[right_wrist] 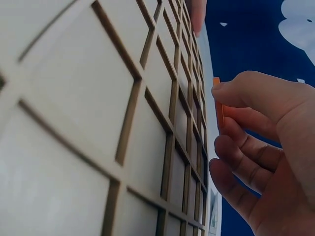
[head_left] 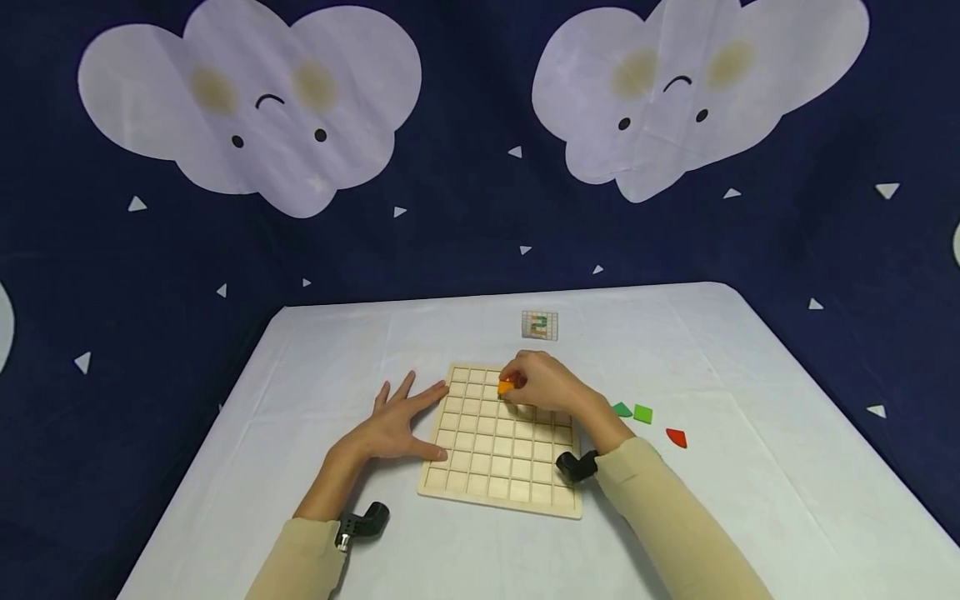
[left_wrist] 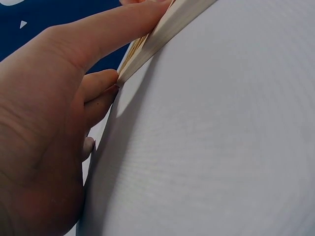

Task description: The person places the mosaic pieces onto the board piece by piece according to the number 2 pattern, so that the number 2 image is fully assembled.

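Note:
A pale wooden grid board (head_left: pixel 501 446) with rows of square recesses lies on the white table. My right hand (head_left: pixel 542 381) pinches an orange tile (head_left: pixel 506 387) between thumb and fingers, over the board's far rows. In the right wrist view the orange tile (right_wrist: pixel 218 103) is seen edge-on, its thin side beside the grid. My left hand (head_left: pixel 393 423) has its fingers spread, with the thumb on the board's left edge and a fingertip at its far left corner. The left wrist view shows the left thumb (left_wrist: pixel 113 34) against the board's side (left_wrist: pixel 167 34).
Right of the board lie a dark green piece (head_left: pixel 622 409), a light green square (head_left: pixel 642 414) and a red rounded piece (head_left: pixel 677 437). Behind the board is a small card (head_left: pixel 540 325) with a gridded pattern. A dark blue cloud-print cloth (head_left: pixel 465 167) hangs behind the table.

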